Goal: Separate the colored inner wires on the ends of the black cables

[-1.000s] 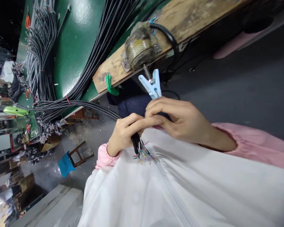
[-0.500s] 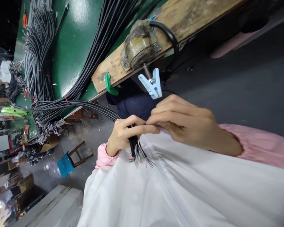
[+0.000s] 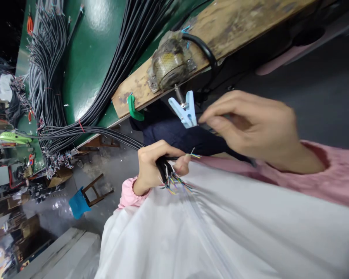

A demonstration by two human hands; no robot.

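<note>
Off the near edge of the green workbench (image 3: 87,58), in the head view, the left hand (image 3: 149,163) is closed around black multicore cables (image 3: 163,169), one stripped end (image 3: 195,155) sticking out; the right hand (image 3: 256,126), apart from it, pinches just beside the blue clothespin (image 3: 185,114) on the motor shaft (image 3: 178,94), whether empty I cannot tell; if this shaft turns, it could catch the hand; if the left grip loosens, cables could slip.

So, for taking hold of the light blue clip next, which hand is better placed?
Probably the right hand: it is close beside the light blue clip, and nothing clearly shows held in it. The left hand is busy gripping the black cables.
</note>
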